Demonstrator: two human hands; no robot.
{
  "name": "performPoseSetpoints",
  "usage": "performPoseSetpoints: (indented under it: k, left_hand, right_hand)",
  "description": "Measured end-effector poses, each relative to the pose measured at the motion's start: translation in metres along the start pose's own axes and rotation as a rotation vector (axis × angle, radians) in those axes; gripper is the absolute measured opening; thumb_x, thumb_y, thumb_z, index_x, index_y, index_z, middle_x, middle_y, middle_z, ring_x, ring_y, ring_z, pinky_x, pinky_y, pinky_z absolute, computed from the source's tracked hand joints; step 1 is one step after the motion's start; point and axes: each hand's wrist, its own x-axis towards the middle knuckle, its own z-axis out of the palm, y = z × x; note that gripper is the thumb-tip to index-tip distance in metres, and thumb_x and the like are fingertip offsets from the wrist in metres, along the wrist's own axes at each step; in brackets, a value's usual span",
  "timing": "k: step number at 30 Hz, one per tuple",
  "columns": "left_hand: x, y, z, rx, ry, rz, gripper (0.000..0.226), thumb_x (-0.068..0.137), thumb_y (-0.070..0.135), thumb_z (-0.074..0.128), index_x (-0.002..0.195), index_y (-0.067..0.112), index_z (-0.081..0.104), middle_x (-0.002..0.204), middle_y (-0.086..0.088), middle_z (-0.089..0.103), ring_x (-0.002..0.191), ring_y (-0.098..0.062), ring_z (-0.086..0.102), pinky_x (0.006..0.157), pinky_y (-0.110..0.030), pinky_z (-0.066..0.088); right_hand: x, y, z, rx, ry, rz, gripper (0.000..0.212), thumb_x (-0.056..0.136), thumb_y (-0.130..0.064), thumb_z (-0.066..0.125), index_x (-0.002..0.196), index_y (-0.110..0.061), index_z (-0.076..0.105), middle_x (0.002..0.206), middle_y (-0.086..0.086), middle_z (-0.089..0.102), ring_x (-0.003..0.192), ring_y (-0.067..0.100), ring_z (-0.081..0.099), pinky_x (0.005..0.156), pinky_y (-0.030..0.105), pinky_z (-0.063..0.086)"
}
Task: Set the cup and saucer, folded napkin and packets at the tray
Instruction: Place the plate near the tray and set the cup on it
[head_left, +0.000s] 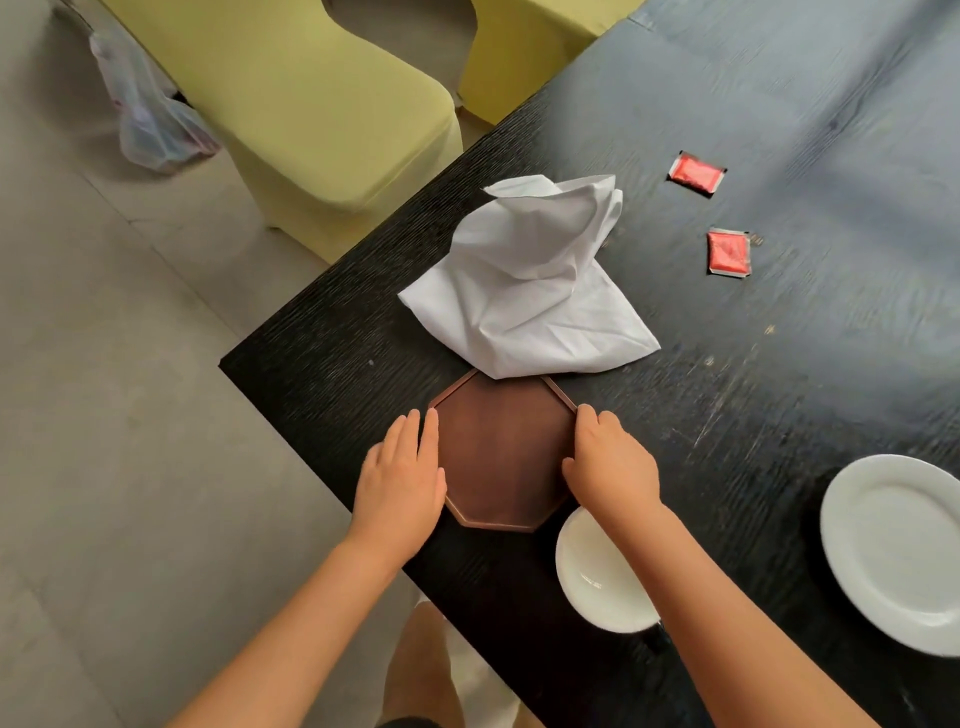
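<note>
Tray (501, 457) of brown wood, eight-sided with a low raised rim, lies flat near the corner of the black table (727, 389), and nothing is set on it yet except a corner of the napkin (535, 286) lapping over its far edge. The left hand (402, 480) rests flat against the tray's left rim with straight fingers, gripping nothing; the right hand (613, 462) has its fingers curled over the right rim, thumb against the edge, holding it. Stiff and probably light, the tray looks likely to slide easily on the smooth tabletop, so the two opposite rims seem the sensible place to steady it. The napkin is white, crumpled and unfolded; soft and limp, it will need smoothing and is best taken by its corners. Two red packets (696, 174) (728, 253) lie well apart from the tray on the far right, thin and flat, probably needing a fingertip pinch at an edge. A small white saucer (597, 577) sits just beside the tray under the right forearm, and a larger white plate (898, 551) lies at the right edge; both are hard, glossy and breakable, best lifted by the rim. No cup is in view. Two yellow chairs (311, 119) stand beyond the table.
</note>
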Motion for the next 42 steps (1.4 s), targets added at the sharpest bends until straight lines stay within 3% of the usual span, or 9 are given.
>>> performPoseSetpoints:
  k: [3,7,13,19,24,29,33,37,42]
  left_hand:
    - [-0.001,0.006,0.001,-0.141,-0.001,-0.030,0.063,0.093,0.017,0.047,0.146,0.002,0.017,0.150,-0.014,0.031,0.140,-0.025,0.026,0.112,-0.034,0.028]
    - [0.001,0.022,-0.006,-0.579,0.078,-0.219,0.056,0.092,0.010,0.048,0.144,0.006,0.027,0.147,-0.009,0.037,0.136,-0.021,0.030,0.111,-0.028,0.024]
    - [0.014,0.009,-0.007,-1.025,0.105,-0.588,0.052,0.084,0.000,0.054,0.134,0.011,0.048,0.127,-0.004,0.058,0.114,-0.012,0.054,0.095,-0.026,0.041]
    - [0.015,-0.016,-0.013,-1.161,-0.025,-0.556,0.044,0.083,-0.007,0.051,0.115,0.018,0.065,0.086,0.018,0.068,0.080,0.010,0.065,0.074,-0.020,0.051]
    - [0.013,-0.029,-0.032,-1.212,-0.013,-0.568,0.040,0.085,-0.004,0.052,0.119,0.015,0.062,0.099,0.004,0.071,0.097,-0.014,0.066,0.090,-0.039,0.052]
    - [0.009,-0.021,-0.053,-1.455,-0.078,-0.525,0.037,0.089,-0.005,0.049,0.110,0.020,0.066,0.093,0.004,0.076,0.084,-0.007,0.071,0.061,-0.023,0.056]
    - [0.006,-0.009,-0.067,-1.549,-0.231,-0.433,0.038,0.092,0.000,0.047,0.115,0.025,0.064,0.098,0.002,0.075,0.083,-0.009,0.071,0.062,-0.024,0.056]
    - [0.008,0.015,-0.078,-1.465,-0.409,-0.304,0.051,0.089,0.001,0.053,0.125,0.037,0.056,0.109,-0.006,0.069,0.098,-0.018,0.068,0.071,-0.031,0.058]
    - [0.028,0.070,-0.088,-1.440,-0.409,-0.234,0.053,0.088,-0.002,0.053,0.124,0.038,0.053,0.105,-0.009,0.069,0.094,-0.017,0.069,0.069,-0.029,0.058]
  right_hand:
    - [0.005,-0.005,0.000,0.089,-0.003,0.034,0.026,0.086,-0.008,0.049,0.110,-0.007,0.039,0.112,0.015,0.050,0.084,0.034,0.056,0.063,0.032,0.034]
    - [0.013,-0.003,0.001,0.177,-0.013,0.072,0.030,0.085,-0.003,0.044,0.115,-0.006,0.039,0.115,0.018,0.051,0.095,0.038,0.056,0.070,0.033,0.035]
    - [0.018,0.006,0.006,0.350,-0.077,0.105,0.037,0.080,-0.001,0.042,0.114,-0.014,0.043,0.105,0.016,0.058,0.087,0.033,0.055,0.069,0.032,0.037]
    - [0.022,0.013,0.006,0.571,-0.123,0.117,0.031,0.077,-0.007,0.051,0.106,-0.018,0.054,0.088,0.005,0.064,0.083,0.025,0.062,0.069,0.032,0.049]
    - [0.020,0.018,-0.004,0.915,-0.176,0.091,0.034,0.077,-0.005,0.060,0.108,-0.018,0.060,0.079,0.004,0.064,0.077,0.018,0.065,0.063,0.030,0.058]
    - [0.010,0.027,-0.015,1.116,-0.076,0.087,0.030,0.076,-0.004,0.064,0.103,-0.015,0.066,0.073,0.003,0.065,0.065,0.015,0.065,0.065,0.031,0.057]
    - [-0.010,0.055,-0.024,1.424,-0.150,0.039,0.022,0.079,0.000,0.064,0.093,-0.016,0.070,0.082,0.010,0.073,0.075,0.018,0.070,0.062,0.025,0.055]
    - [-0.030,0.091,-0.026,1.427,-0.110,-0.009,0.036,0.079,0.004,0.062,0.101,-0.023,0.070,0.098,0.011,0.072,0.098,0.024,0.067,0.085,0.037,0.055]
    - [-0.052,0.140,-0.033,1.424,-0.058,-0.017,0.061,0.080,0.007,0.061,0.117,-0.041,0.060,0.095,0.003,0.068,0.087,0.015,0.070,0.066,0.025,0.057]
